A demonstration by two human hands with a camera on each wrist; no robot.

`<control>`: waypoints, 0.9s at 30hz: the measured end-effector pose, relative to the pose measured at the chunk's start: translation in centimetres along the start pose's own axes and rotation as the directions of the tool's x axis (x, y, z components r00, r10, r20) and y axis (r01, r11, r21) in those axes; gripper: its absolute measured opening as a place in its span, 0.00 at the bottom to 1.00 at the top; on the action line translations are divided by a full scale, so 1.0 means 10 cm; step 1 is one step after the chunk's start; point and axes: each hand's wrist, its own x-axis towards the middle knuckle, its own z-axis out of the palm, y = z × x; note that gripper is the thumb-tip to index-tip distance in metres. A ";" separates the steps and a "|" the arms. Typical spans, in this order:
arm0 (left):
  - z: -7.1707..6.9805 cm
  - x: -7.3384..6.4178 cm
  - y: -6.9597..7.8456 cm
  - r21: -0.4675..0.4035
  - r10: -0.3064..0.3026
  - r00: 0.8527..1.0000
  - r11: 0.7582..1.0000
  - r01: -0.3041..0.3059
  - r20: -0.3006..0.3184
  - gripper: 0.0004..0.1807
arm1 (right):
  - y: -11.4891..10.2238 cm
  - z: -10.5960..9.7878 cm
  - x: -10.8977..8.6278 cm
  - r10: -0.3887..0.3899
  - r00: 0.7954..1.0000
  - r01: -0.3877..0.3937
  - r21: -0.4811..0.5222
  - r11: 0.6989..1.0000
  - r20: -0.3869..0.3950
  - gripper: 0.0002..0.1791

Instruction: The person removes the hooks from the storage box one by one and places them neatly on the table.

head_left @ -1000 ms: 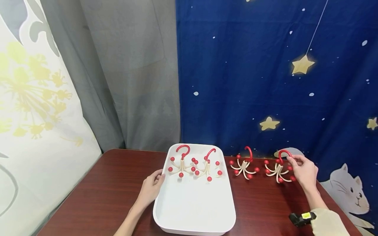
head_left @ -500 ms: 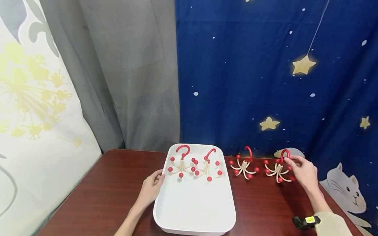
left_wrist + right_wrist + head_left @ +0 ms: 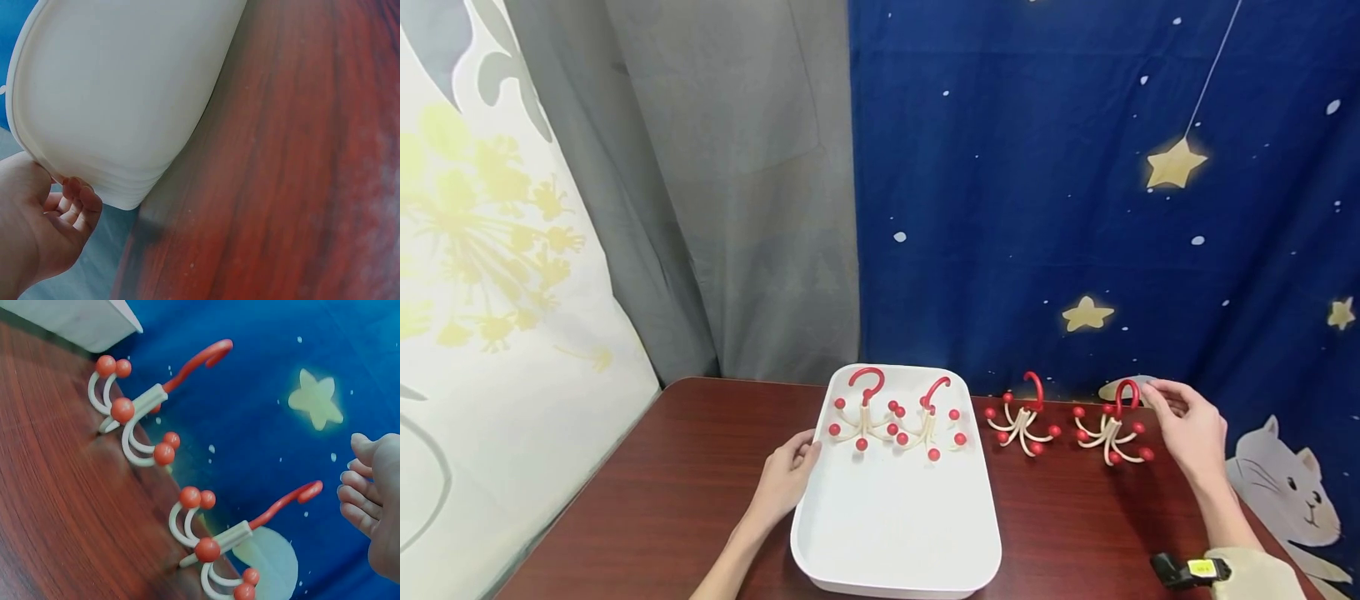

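Note:
My left hand grips the left rim of a white tray; in the left wrist view, the curled fingers meet its outer wall while the thumb is partly hidden. Two octopus-shaped hangers, the left one and the right one, stand at the tray's far end, each with a red hook and cream arms tipped with red balls. Two more, a nearer one and a farther one, stand on the table to the right. Beside the farther hanger's red hook, my right hand is apart from it, fingers loosely bent and holding nothing.
The dark red-brown table ends at the back against a grey curtain and a blue star-printed curtain. A white printed cloth hangs at the left. A black wrist strap device sits on the right sleeve.
My right hand has let go of the farthest right hanger's hook and moved a little to the right. That hanger stays standing. The left hand and tray have not moved.

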 end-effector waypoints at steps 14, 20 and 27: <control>0.00 0.01 0.00 0.000 -0.005 1.000 1.000 0.005 0.001 0.18 | -0.43 0.16 -0.13 -0.189 0.981 0.183 0.118 0.976 0.047 0.13; 0.01 0.01 -0.01 0.009 -0.001 1.000 1.000 0.001 0.000 0.18 | -0.62 0.25 -0.21 -0.299 0.951 0.285 0.149 0.947 0.081 0.12; 0.01 0.00 -0.02 0.001 -0.003 1.000 1.000 0.003 0.001 0.19 | -0.86 0.38 -0.32 -0.338 0.934 0.314 0.187 0.931 0.114 0.12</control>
